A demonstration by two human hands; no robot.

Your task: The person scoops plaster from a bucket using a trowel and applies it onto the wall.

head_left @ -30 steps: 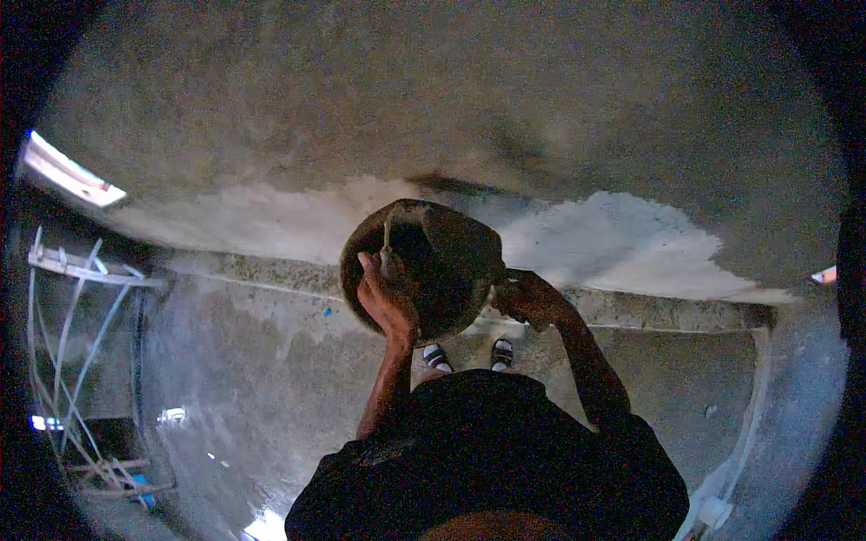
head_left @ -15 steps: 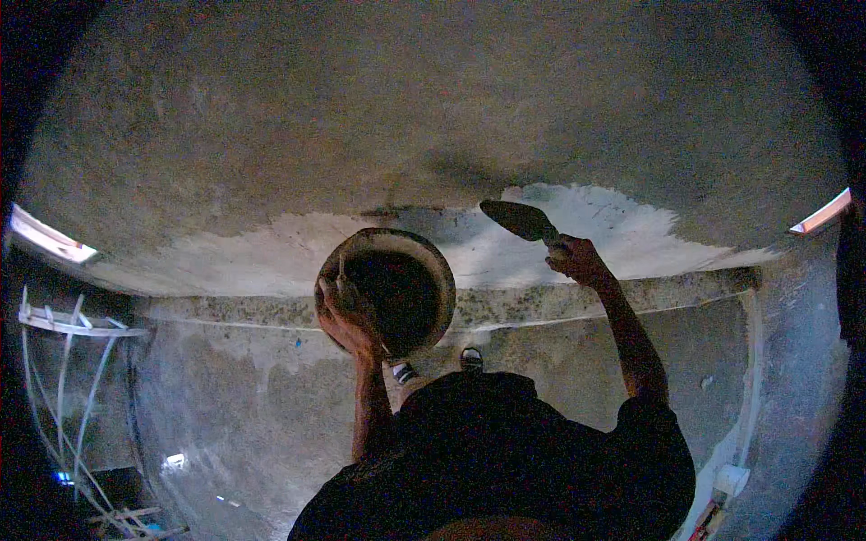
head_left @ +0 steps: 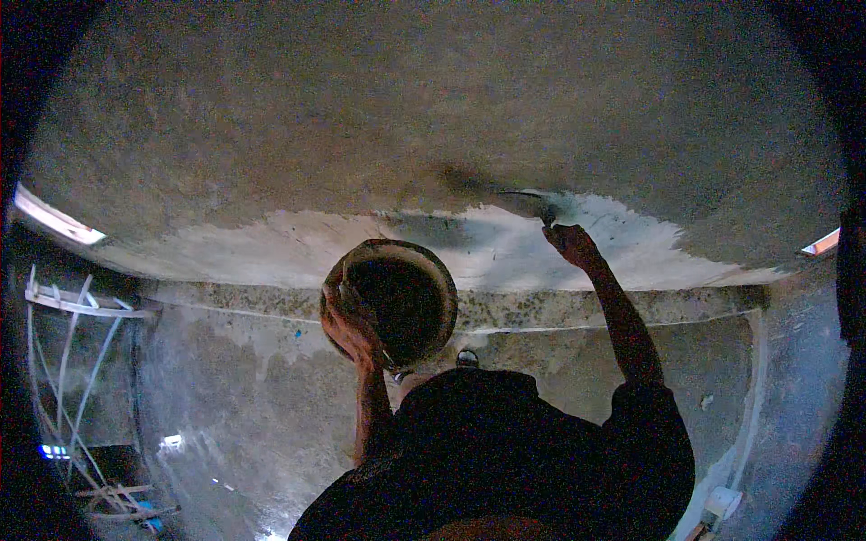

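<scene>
My left hand [head_left: 354,329] grips the rim of a round, dark bowl [head_left: 448,298], which hangs in front of my body with its mouth facing up. Its inside is too dark to tell what lies there. In my right hand [head_left: 574,245] is a trowel [head_left: 545,213], held by its handle. The blade points left and shows nearly edge-on, at or very near the wall [head_left: 433,99]. Behind it spreads a pale patch [head_left: 622,236] with a ragged upper border, below the darker grey surface.
A ledge-like speckled strip [head_left: 532,309] runs along the wall's foot. To the left stands a pale frame of poles [head_left: 86,304]. My shoe [head_left: 466,359] shows on the floor [head_left: 262,388]. At the lower right sits a white object [head_left: 723,501].
The trowel has turned from showing its broad face to nearly edge-on, and my right hand has risen slightly. The bowl stays in my left hand, a little lower in view.
</scene>
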